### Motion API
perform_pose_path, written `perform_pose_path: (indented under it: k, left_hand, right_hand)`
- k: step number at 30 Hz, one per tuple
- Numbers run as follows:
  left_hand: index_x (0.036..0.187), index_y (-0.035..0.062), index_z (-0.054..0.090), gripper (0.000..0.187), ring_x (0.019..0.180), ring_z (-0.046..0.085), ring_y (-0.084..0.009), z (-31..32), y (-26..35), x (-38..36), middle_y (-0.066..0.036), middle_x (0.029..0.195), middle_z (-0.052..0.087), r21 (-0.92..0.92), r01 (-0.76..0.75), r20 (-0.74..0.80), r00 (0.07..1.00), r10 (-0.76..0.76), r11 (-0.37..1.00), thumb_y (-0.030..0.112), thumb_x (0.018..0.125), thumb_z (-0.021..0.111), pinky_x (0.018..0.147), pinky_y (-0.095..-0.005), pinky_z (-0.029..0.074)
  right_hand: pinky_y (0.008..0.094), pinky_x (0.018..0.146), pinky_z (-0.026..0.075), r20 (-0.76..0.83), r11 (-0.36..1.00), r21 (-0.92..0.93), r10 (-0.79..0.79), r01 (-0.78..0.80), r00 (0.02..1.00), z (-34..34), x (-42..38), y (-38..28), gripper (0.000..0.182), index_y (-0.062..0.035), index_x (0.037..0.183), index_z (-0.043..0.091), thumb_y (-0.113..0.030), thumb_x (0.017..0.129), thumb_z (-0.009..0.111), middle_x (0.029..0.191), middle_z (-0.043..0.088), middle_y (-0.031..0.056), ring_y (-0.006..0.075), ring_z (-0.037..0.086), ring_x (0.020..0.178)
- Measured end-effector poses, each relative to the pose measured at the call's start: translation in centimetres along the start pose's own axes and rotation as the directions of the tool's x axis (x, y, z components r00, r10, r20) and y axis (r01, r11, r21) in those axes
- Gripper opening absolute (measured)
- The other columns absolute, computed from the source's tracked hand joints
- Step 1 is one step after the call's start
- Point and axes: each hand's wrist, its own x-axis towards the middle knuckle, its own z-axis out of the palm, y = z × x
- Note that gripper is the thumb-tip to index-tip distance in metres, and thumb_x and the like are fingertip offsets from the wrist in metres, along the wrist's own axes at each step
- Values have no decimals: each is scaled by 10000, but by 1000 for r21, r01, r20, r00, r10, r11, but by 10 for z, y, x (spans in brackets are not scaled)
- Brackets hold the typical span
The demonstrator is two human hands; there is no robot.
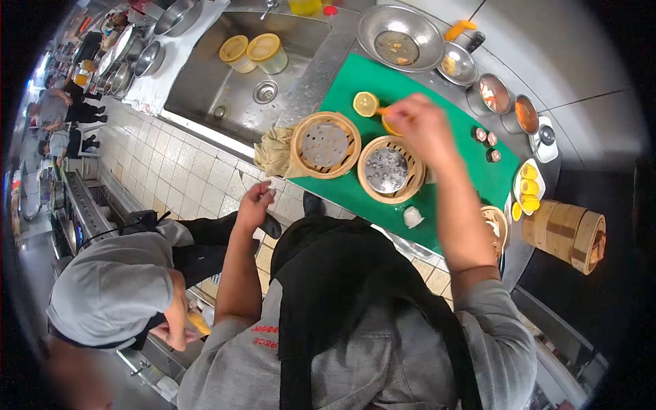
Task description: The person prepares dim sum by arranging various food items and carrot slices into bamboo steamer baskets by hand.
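Orange piece [385,111]: small, at the fingertips of the right hand [415,117], over the far part of the green board [328,188]. It juts from the grip towards our left, roughly in line with the lemon half [365,104], which lies just beyond it on that side. Its full long axis we cannot read (motion blur, and the fingers cover one end). Grip: thumb and fingers appear pinched together on the piece.

Nearer hand: the right, by a wide margin. We place the left hand [255,205] well apart, nearer our body, beside the crumpled cloth [273,152]; its fingers are bent, and whether they pinch anything we cannot tell.

Outward from the piece: a yellow citrus piece [390,128] sits just below the right fingertips, partly hidden. On our side of it lies the right steamer basket [391,200]; the left steamer basket [296,145] is beside that one, towards the cloth.
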Motion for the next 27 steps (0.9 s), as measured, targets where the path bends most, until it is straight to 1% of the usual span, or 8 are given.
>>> perform_pose_path:
  k: [2, 6, 9, 12, 15, 19, 25, 27]
  left_hand:
    - [1031, -26, 639, 267, 732, 592, -107, -5, 48, 10, -43, 793, 655, 90, -71, 58, 996, 66, 993, 208, 905, 668, 699, -259, 480]
    - [1010, -12, 641, 231, 696, 583, -102, -19, 95, 22, -40, 773, 652, 22, -79, 144, 987, 75, 997, 197, 913, 655, 668, -250, 484]
    - [1039, -11, 636, 233, 720, 587, -98, -35, 105, 25, -44, 820, 659, -63, -150, 190, 969, 159, 987, 189, 919, 650, 674, -248, 486]
    - [1082, -14, 628, 261, 752, 590, -101, -50, 105, 29, -42, 865, 662, -92, -148, 193, 968, 163, 985, 189, 920, 654, 699, -253, 492]
    - [1111, -16, 622, 295, 791, 600, -109, -58, 97, 38, -53, 909, 670, -132, -142, 174, 971, 164, 981, 203, 917, 664, 726, -264, 501]
    - [1137, -1, 624, 312, 875, 618, -143, -49, 88, 52, -75, 968, 673, -114, -270, 210, 934, 289, 956, 188, 896, 684, 767, -288, 505]
    - [1145, 25, 628, 301, 1027, 603, -178, -5, 135, 43, -81, 1117, 644, 20, -441, 329, 850, 411, 897, 139, 875, 698, 894, -308, 477]
    - [1142, 46, 634, 315, 1109, 580, -221, 10, 143, 47, -109, 1205, 608, 53, -694, 292, 698, 654, 718, 134, 849, 710, 949, -337, 454]
  right_hand:
    - [397, 667, 504, 0, 985, -66, -157, 157, 988, 52, 1, -26, 69, -81, 852, 689, -127, 806, 710, 862, 629, 97, 290, 629, 763]
    - [414, 704, 519, 144, 962, -244, -87, 121, 986, 114, 1, -54, 100, -137, 861, 698, -230, 823, 689, 887, 625, 70, 300, 641, 851]
    - [432, 723, 530, 213, 955, -274, -59, 117, 975, 128, -3, -61, 208, -115, 934, 674, -227, 773, 747, 975, 618, 118, 314, 649, 866]
    - [379, 854, 502, 239, 969, -2, 240, -247, 941, 102, -8, -75, 419, -53, 1060, 640, -170, 704, 829, 1064, 574, 143, 286, 622, 910]
    - [356, 870, 490, 204, 940, 110, 296, -322, 933, 100, -19, -65, 390, -46, 1063, 635, -130, 724, 809, 1048, 569, 127, 268, 605, 921]
    - [365, 879, 481, 278, 912, -10, 397, -411, 874, 96, -19, -73, 431, -43, 1082, 619, -119, 709, 821, 1052, 568, 124, 273, 598, 953]
    - [390, 837, 503, 42, 963, -78, 260, -257, 965, 116, -15, -93, 427, -40, 968, 599, -136, 642, 858, 1037, 582, 136, 316, 609, 941]
    - [396, 790, 514, -18, 977, -97, 188, -189, 982, 126, -14, -79, 386, -36, 908, 584, -129, 643, 849, 963, 594, 145, 325, 622, 894]
